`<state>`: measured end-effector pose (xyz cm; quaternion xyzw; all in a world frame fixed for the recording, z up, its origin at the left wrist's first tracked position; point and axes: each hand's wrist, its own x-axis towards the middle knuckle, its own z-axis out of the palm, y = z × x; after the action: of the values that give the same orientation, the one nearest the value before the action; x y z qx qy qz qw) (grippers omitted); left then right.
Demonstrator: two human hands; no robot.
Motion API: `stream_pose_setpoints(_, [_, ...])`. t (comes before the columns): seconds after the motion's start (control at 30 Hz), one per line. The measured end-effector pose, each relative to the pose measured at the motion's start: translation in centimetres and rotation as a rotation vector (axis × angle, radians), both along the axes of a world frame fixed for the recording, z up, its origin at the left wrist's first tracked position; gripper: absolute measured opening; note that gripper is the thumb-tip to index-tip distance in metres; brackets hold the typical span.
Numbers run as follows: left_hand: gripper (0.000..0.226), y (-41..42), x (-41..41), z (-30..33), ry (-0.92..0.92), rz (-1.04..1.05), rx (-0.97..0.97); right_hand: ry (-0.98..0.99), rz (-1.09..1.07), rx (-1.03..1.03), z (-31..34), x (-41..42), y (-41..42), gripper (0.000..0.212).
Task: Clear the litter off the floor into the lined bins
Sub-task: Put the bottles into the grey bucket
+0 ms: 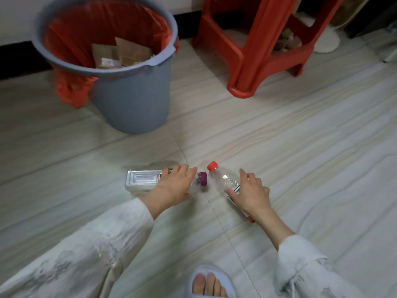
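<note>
Item 1: square-sided clear plastic bottle with a purple cap (141,180). It lies on its side on the pale tiled floor (300,147), lower centre of the frame, cap pointing right. Your left hand (171,186) lies over its neck end, fingers curved across the top and the thumb low at the near side. Whether the hold is closed yet cannot be told. Close the fingers round the shoulder, not the slick flat panels, before you lift.

Item 2: round clear plastic bottle with a red cap (227,181). It lies on its side just right of item 1, cap towards the upper left, and the two caps are near but apart. Your right hand (251,194) is spread wide over its middle, fingers straight, not yet wrapped. Curl them under the waist so the bottle does not roll away.

Item 3: grey plastic bin with a red bag liner (107,61), upper left of the frame, already holding brown cardboard pieces (126,52). Carry both bottles up and left and let go well inside the rim, clear of the loose liner edge.

Item 4: red plastic stool (257,50), upper right; keep your right arm clear of its legs.
</note>
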<state>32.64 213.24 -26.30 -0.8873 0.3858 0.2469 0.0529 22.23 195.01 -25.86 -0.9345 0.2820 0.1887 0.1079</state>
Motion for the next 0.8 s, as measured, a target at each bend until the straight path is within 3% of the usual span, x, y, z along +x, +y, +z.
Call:
stream_pose_setpoints(0.13, [0.071,0.4,1.0,-0.1,-0.034,-0.005,0.015,0.058,0.158,0.022,-1.0,2.2,1.0,0.075])
stream_pose_setpoints(0.27, [0.073,1.2,3.1,2.3,0.033,0.112,-0.011,0.044,0.111,0.056,-0.5,3.3,1.6,0.064])
stream_pose_setpoints(0.43, [0.074,0.8,6.7,9.0,0.286,0.312,-0.166,-0.383,-0.279,0.311,5.7,7.2,0.9,0.064])
stream_pose_setpoints(0.57, [0.075,0.0,10.7,17.8,0.344,0.348,-0.427,-0.746,-0.559,0.623,12.4,10.8,0.9,0.044])
stream_pose_setpoints(0.7, [0.073,2.5,13.1,25.7,0.304,0.387,-0.701,-0.923,-0.61,0.969,17.7,13.6,2.8,0.023])
stream_pose_setpoints(0.8, [0.052,6.0,14.6,28.9,0.242,0.471,-0.922,-0.989,-0.559,1.064,21.2,16.1,5.0,0.02])
